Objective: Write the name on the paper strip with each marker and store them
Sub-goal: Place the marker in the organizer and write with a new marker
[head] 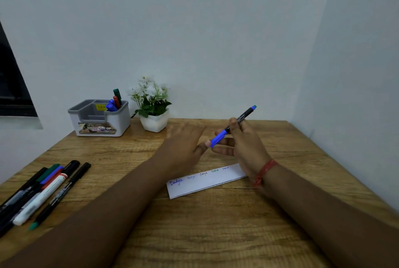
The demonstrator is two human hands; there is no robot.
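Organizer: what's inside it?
The organizer holds blue, red and green markers upright in its right rear compartment. The other compartments look empty; the walls hide the markers' lower ends.

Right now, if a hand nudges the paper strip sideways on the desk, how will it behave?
The paper strip lies flat and thin on the wooden desk, so it probably slides easily and weighs very little. It looks floppy: lifted by one end it would likely droop. Nothing is seen pressing on it; the right hand holds the blue marker, so it may skate away.
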